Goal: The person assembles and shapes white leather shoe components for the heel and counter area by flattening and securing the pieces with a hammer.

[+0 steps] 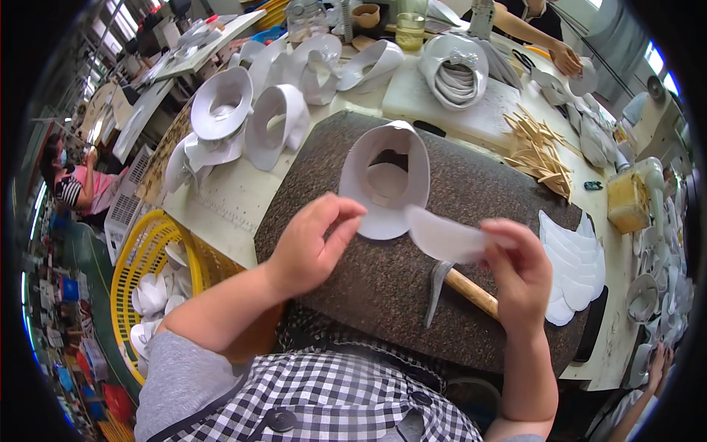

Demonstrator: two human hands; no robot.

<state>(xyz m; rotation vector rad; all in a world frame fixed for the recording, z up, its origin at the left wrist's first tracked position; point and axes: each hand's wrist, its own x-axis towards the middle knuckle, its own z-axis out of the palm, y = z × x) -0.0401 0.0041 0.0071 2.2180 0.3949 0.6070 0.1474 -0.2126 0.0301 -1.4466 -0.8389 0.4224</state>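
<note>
In my right hand (521, 269) a thin, curved white piece (448, 236) is pinched by one end, its free end reaching toward the left. My left hand (309, 243) hovers across from it, thumb and fingertips drawn together. Whether anything sits between those tips is too blurred to make out. Just beyond both hands a white shoe upper (381, 222) rests on a dark stone slab (324, 162), its opening facing up. A hammer (471, 292) with a wooden handle lies below the white piece, partly behind my right wrist.
Overlapping white pieces (571, 269) lie at the slab's right edge. Wooden sticks (541, 155) are heaped beyond them. More white uppers (276, 125) stand at the back left. A yellow basket (121, 280) sits low on the left. A co-worker's hand (565, 59) is at the far right.
</note>
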